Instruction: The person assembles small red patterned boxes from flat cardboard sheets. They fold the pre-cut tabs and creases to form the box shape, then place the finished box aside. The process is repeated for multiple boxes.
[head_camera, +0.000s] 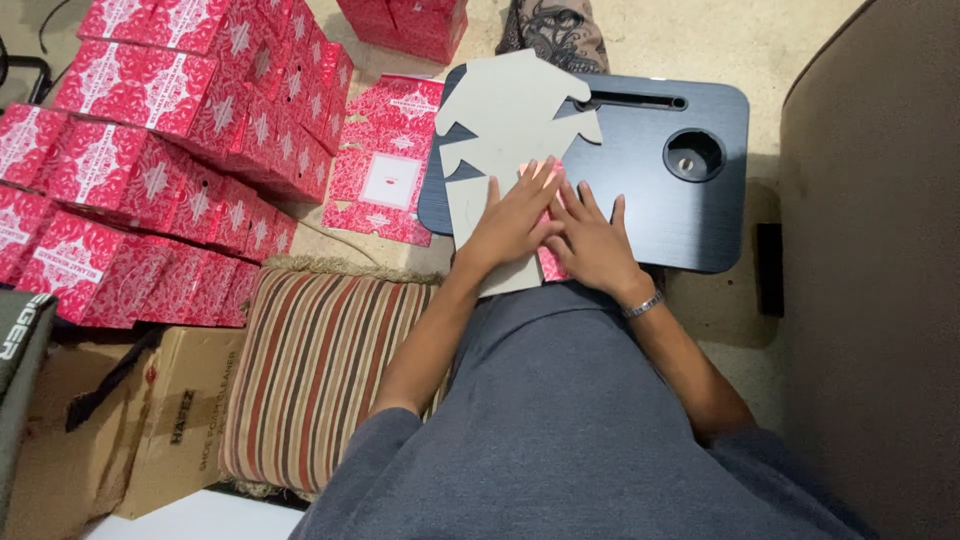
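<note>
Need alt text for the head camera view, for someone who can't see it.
Seen from above, a person's left hand and right hand press flat on an unfolded cardboard box blank lying grey side up on a small black lap table. Stacked red patterned boxes and a striped cushion sit to the left.

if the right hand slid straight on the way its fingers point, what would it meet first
The right hand points up-left across the flat cardboard box blank lying on the dark lap desk. Sliding on, it would most likely meet the left hand first, whose fingers already lie against it; past that, only more blank.
</note>
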